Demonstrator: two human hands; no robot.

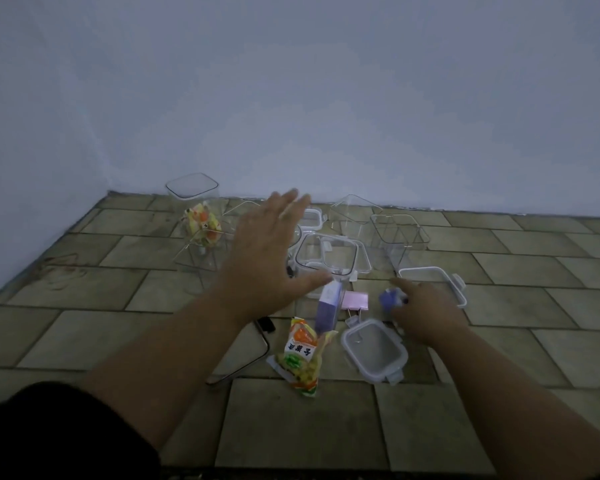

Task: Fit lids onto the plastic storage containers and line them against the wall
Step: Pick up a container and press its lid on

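Left hand [271, 251], spread flat and empty, hovers beside my clear container [326, 263]: light, stiff, slick plastic, I judge, best gripped across opposite walls below the rim.

You have two snack packets [302, 355], one purple box [328, 306], one pink binder clip [355, 301], one small blue object [389, 299] and one dark-rimmed flat piece [266, 341]. You can make out five clear containers [399, 237], though part of that group is hidden. Two clip lids [374, 351] lie nearest you. The lids farther back overlap too much to count.
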